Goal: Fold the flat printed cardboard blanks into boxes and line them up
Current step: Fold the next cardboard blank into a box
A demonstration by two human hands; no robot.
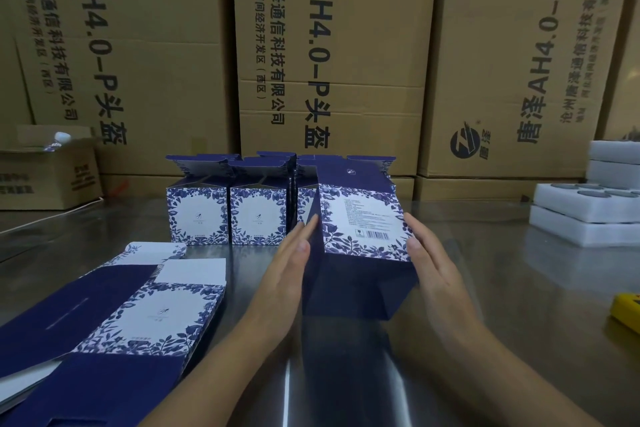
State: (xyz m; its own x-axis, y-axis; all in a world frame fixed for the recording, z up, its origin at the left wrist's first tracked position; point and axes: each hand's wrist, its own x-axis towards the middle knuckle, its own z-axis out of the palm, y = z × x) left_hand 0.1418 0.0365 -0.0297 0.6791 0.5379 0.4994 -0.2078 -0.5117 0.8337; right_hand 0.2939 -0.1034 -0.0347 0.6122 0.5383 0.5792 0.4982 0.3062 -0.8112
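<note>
Left of the left hand (291, 260), flat blanks (138, 315) lie stacked on the surface (485, 270), navy with blue-floral white panels. Both hands, the right hand (429, 253) too, press with straight fingers on opposite sides of a tilted box (360, 218), whose white floral face shows text and a barcode. Just beyond the fingertips, folded boxes (197, 211) stand in a row, top flaps up.

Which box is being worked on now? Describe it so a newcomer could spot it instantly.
On the steel table, in front of the wall of brown cartons, stands a row of blue floral boxes. It is the box at the row's right end. Unlike its upright neighbours showing a logo face, it is tilted and shows a text panel with a barcode.
</note>
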